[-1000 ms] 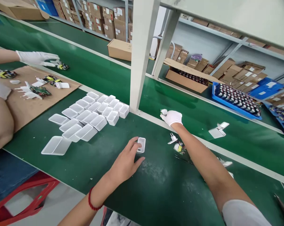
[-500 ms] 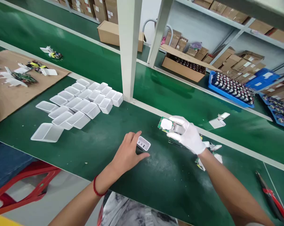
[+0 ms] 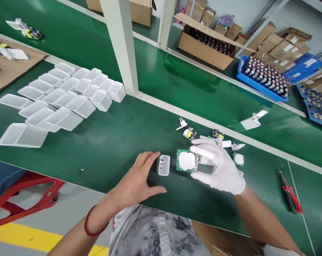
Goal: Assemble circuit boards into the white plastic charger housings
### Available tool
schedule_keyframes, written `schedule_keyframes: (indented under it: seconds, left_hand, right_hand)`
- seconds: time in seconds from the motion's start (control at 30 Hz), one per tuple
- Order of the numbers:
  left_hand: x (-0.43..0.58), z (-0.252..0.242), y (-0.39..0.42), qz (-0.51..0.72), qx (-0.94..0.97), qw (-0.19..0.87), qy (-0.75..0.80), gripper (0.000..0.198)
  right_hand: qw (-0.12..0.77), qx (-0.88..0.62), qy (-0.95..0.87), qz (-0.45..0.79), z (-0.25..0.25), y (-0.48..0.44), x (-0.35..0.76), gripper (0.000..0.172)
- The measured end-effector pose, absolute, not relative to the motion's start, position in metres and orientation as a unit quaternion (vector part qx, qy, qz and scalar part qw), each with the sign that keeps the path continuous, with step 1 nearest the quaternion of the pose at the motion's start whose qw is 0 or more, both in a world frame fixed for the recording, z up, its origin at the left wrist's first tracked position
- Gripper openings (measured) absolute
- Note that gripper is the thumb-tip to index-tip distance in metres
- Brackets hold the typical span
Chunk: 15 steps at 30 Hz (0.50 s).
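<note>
My bare left hand is open, thumb spread away from the fingers. Just beyond its fingertips stands a small white plastic case, open side up, with dark slots inside. Between my white-gloved right hand's fingers and thumb is a green circuit board bearing a round white pad, close to the case's right side. A pale plastic piece joined behind the board is partly hidden by the glove. Past my right hand lie several loose boards, among them one with a yellow part, and a white plug piece.
Rows of white plastic cases stand on the green table at left. Red-handled pliers lie at right. A metal post rises at the table's back edge. Beyond are a cardboard box and a blue tray of parts.
My right hand has brought the circuit board down and nearer the small case. My left fingers have come off the case, which now stands more upright. The view has shifted right and down.
</note>
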State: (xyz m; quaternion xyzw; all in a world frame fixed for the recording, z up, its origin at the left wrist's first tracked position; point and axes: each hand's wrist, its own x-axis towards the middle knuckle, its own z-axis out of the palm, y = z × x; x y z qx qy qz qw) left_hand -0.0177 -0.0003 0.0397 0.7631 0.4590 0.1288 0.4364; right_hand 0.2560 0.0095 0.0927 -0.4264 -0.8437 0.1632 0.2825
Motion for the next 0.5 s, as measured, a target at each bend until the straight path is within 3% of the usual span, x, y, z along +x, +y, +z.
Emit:
schedule_keyframes:
  seconds: [0.23,0.5]
  left_hand:
    - [-0.001,0.026,0.013,0.240,0.756,0.437,0.424,0.052]
    - [0.005,0.040,0.006,0.336,0.766,0.394,0.380,0.045]
  right_hand:
    - [0.219,-0.391,-0.891,0.070,0.104,0.003,0.232,0.049]
    - [0.150,-0.392,-0.907,0.030,0.129,0.003,0.218,0.032]
